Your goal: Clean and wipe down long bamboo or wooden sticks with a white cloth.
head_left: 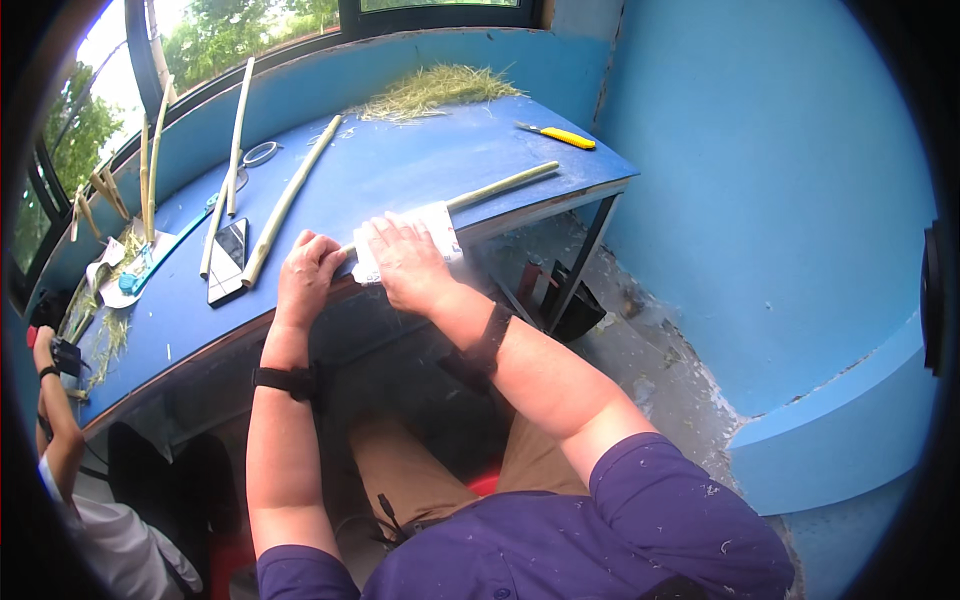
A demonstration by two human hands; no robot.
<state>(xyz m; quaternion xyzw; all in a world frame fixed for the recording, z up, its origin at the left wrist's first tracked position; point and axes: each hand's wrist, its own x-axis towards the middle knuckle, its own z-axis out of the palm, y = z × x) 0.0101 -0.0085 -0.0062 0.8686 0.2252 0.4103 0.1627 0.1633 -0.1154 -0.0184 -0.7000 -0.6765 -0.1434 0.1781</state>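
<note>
A thin pale-green bamboo stick [515, 183] lies slanted along the table's near edge, its far end to the right. My left hand [308, 272] is closed, pinching the stick's near end between thumb and fingers. My right hand [402, 258] presses a white printed sheet [442, 228] over the stick's middle, fingers together and bent over it. The sheet looks folded around the stick, but my palm hides how far round it goes. Both hands are at the front edge of the blue table [420, 150].
A yellow utility knife [568, 137] lies at the right, near a straw-like shavings pile [435, 92]. Leftward are a thick bamboo stick [295, 200], a phone [229, 262], a teal-handled tool [165, 255] and a tape roll [261, 153]. Another person's arm [62, 425] reaches in at far left.
</note>
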